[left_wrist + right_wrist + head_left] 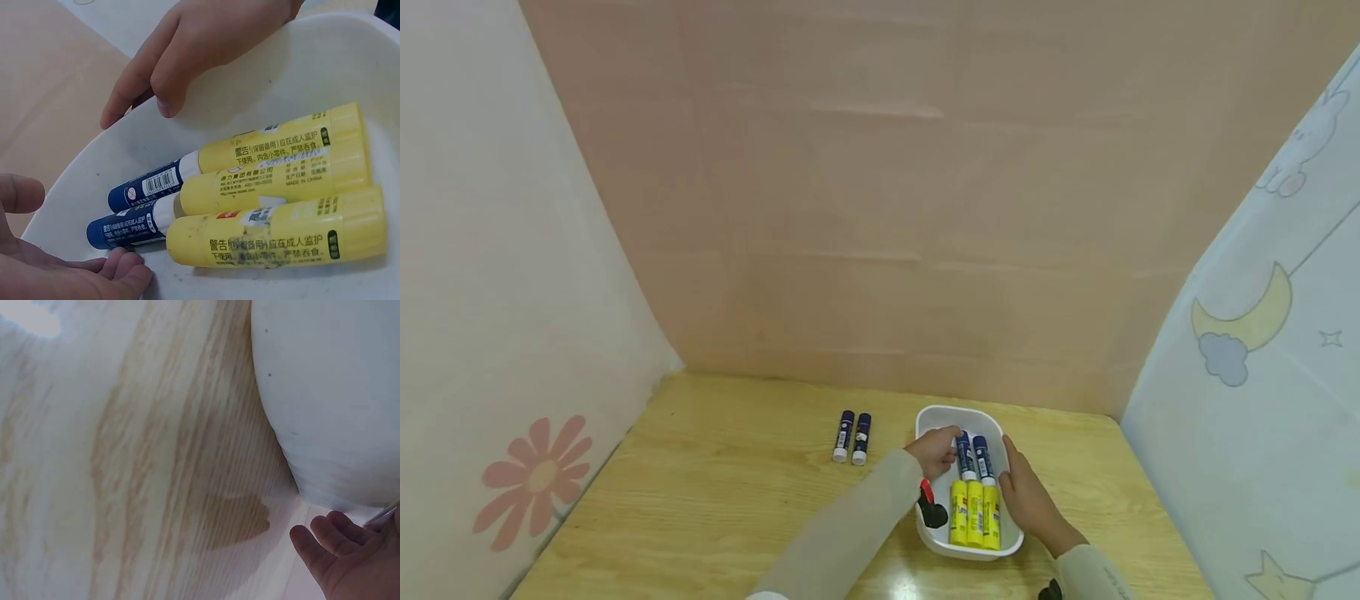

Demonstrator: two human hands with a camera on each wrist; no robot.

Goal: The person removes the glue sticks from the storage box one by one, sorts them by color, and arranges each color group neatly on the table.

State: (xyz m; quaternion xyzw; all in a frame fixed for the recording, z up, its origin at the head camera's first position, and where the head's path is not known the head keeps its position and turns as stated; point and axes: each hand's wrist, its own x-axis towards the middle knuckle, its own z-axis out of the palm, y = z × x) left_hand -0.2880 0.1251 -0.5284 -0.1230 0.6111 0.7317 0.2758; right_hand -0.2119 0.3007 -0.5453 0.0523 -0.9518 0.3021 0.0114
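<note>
A white plastic tub [937, 546] stands on the table, holding several glue sticks. Three yellow glue sticks [281, 234] lie side by side in its near half. Beyond them, two dark blue glue sticks [125, 228] with white ends lie end to end with the yellow ones. My left hand [934, 451] is inside the tub beside the left blue stick, fingertips right at its side and the thumb spread away from it. My right hand [1028, 498] holds the tub's right rim, thumb over the edge and fingers along the outer wall [337, 450].
Two more blue glue sticks [853, 437] lie parallel on the wooden table [722, 483], left of the tub. A brown papered wall [880, 208] rises behind the table. Patterned white panels [1262, 375] flank it on both sides.
</note>
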